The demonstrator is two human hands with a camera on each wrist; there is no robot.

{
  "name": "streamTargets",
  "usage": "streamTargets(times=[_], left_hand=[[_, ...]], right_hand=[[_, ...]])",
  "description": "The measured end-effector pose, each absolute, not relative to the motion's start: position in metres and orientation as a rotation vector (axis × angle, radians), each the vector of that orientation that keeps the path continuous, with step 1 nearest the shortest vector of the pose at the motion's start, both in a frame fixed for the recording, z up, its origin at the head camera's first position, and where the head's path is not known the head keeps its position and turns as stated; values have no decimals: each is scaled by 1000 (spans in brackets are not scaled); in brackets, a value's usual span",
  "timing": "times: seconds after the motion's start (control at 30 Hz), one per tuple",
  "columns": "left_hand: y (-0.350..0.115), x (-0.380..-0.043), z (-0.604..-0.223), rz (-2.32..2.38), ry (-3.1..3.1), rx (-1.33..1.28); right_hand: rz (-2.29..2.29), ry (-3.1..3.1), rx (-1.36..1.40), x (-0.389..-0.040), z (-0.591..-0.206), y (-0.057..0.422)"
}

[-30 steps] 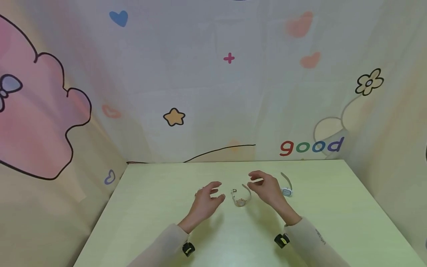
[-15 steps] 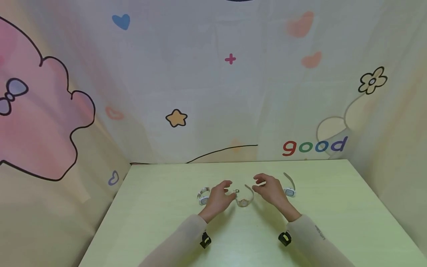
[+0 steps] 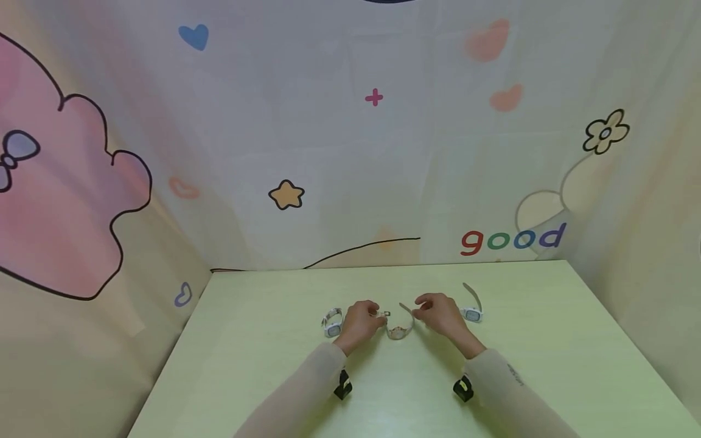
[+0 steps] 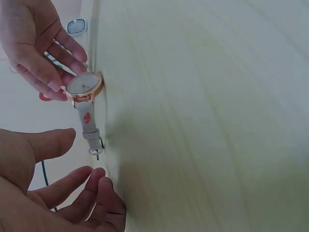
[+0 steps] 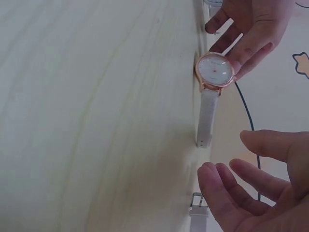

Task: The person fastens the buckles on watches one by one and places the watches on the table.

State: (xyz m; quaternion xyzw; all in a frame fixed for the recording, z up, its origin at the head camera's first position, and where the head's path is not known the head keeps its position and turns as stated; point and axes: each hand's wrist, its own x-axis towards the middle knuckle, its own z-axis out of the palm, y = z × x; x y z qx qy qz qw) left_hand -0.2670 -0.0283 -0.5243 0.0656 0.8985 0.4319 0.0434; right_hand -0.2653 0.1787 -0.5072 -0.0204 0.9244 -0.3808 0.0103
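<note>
A wristwatch [image 3: 398, 333] with a round white dial, a rose-gold case and a pale strap lies on the table, its strap spread open in a U. My left hand [image 3: 359, 325] hovers by the buckle half of the strap [image 4: 89, 123], thumb and fingers apart. On the other side, my right hand [image 3: 442, 313] is close to the free strap end [image 5: 205, 121], also with a gap between thumb and fingers. Neither wrist view shows fingers closed on the strap; whether any fingertip touches it cannot be told.
A white watch [image 3: 332, 330] with its strap curled into a loop stands left of my left hand. Another white watch [image 3: 472, 314] lies just right of my right hand, strap stretched toward the back. Behind the pale green table [image 3: 263, 365] hangs a printed curtain [image 3: 339, 134].
My left hand has moved right to the buckle side of the middle watch, uncovering the looped white watch. My right hand has lowered slightly beside the strap end. The watches stay put.
</note>
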Motion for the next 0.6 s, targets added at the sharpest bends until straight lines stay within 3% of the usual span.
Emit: streamTargets(times=[0.6], left_hand=[[-17, -273, -529, 996, 2860, 2]], right_hand=[[-1100, 2878, -28, -275, -519, 180]])
